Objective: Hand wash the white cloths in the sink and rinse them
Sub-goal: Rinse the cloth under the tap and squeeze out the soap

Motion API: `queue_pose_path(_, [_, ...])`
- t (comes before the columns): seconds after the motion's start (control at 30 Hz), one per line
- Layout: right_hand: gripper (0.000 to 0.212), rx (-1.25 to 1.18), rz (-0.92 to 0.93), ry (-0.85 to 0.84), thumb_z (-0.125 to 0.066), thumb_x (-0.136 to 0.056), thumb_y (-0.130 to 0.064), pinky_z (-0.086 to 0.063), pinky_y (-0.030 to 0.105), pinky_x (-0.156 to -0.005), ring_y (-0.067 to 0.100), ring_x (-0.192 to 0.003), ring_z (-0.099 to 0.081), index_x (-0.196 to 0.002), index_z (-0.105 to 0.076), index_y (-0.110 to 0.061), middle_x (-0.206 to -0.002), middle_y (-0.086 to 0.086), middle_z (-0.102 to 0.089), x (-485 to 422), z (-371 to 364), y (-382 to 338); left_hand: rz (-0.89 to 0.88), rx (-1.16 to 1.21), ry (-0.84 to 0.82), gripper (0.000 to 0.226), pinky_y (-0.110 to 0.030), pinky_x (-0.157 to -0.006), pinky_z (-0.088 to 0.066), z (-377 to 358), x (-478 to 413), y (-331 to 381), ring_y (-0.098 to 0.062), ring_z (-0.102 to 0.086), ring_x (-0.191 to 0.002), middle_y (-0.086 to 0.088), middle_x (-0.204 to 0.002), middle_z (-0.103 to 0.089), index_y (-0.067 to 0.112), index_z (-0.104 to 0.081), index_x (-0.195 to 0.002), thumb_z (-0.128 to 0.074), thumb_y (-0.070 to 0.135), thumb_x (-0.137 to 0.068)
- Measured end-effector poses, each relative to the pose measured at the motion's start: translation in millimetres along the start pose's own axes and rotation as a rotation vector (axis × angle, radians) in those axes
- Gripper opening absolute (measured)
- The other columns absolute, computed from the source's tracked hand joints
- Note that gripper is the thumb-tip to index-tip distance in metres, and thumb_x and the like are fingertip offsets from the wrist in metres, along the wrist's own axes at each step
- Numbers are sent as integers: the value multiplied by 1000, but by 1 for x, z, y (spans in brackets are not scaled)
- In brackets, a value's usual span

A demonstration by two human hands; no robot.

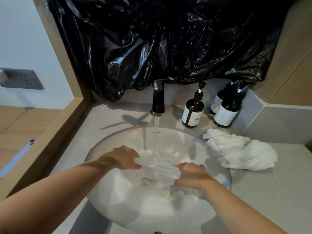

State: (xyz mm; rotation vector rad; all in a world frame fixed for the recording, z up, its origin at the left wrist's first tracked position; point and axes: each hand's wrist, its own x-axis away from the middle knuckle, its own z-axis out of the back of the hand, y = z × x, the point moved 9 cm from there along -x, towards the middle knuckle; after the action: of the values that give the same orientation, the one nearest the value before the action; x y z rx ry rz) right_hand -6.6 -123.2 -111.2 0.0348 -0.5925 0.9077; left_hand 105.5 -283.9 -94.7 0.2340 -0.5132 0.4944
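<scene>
Both hands clamp one bunched cloth (157, 169) in the sink (118, 205): left hand (125, 157) and right hand (191, 174) at opposite ends, under the tap (158, 100) stream. Best to rub the ends together, keeping the fold under the water. Second cloth (239, 150) waits on the counter (263, 191).

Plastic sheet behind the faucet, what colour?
The crinkled plastic sheet is glossy black; the head view shows it best.

White cloth (158, 169), bunched in wet folds, low in round white sink (135, 215) under running water (156, 132). Second cloth (239, 151), crumpled, on counter (270, 191) touching sink's right rim.
</scene>
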Motion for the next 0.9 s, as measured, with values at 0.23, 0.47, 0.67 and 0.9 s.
queue_pose_path(0.23, [16,-866,-53,120,-57,-93,-24,-47,27,-83,24,-104,-56,-107,-53,-17,-109,3,-52,27,48,13,162,815,-54,46,-39,-70,-60,23,31,-24,-23,-59,-90,-7,-117,-51,22,-42,-134,-58,32,-92])
queue_pose_path(0.47, [25,-1079,122,479,-61,-84,-26,-40,35,-69,23,-78,-54,-95,-57,-4,-86,11,-57,51,119,-1,23,764,145,27,-48,-66,-59,93,61,-7,-26,-56,-85,-9,-113,-56,36,-42,-123,-48,29,-98])
queue_pose_path(0.67, [12,-944,285,775,-62,-89,-15,-38,25,-62,11,-68,-48,-78,-58,-20,-75,-2,-54,96,191,-17,-105,950,279,14,-45,-65,-60,141,93,-4,-16,-68,-72,-4,-87,-69,25,-61,-102,-48,23,-98])
queue_pose_path(0.9, [10,-469,170,652,-69,-84,-20,-34,10,-57,16,-80,-51,-86,-60,-17,-78,-2,-54,72,151,-14,27,829,177,36,-45,-70,-60,97,75,-11,-24,-66,-89,-7,-106,-62,24,-49,-128,-57,30,-93])
